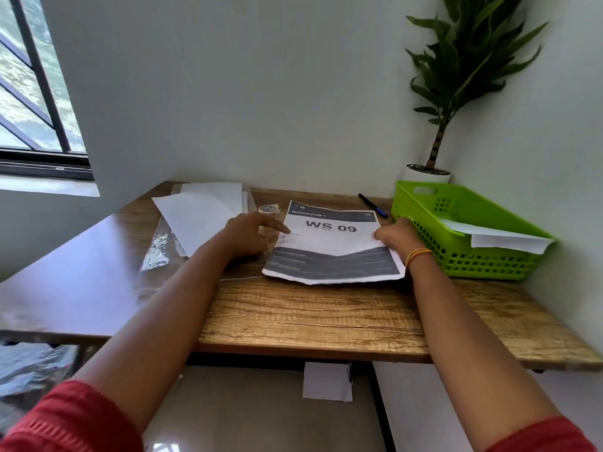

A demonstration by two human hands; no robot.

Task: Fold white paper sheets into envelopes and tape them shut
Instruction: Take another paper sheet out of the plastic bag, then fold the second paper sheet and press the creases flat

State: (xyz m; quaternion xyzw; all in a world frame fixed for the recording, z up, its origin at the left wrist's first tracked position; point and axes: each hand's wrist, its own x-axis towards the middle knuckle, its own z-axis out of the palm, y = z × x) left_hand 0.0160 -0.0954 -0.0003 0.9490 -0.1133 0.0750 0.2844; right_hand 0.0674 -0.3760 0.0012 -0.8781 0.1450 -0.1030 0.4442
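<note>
Red sleeves, both arms stretched over the wooden desk point(326, 318) to a printed sheet point(332, 246) reading "WS 09".

Left hand point(249, 234) rests its pointing finger on the sheet's left edge, right hand point(393, 236) pinches the right edge. Blank white sheets point(199, 216) lie to the left on clear plastic, tape roll point(268, 209) just behind the left hand, pen point(373, 205) and green basket point(456, 252) holding folded paper to the right.

White printed sheet point(332, 246) with dark grey bands; lime-green perforated basket point(456, 223); brown woodgrain bench point(326, 314); red sleeves point(65, 422).
</note>
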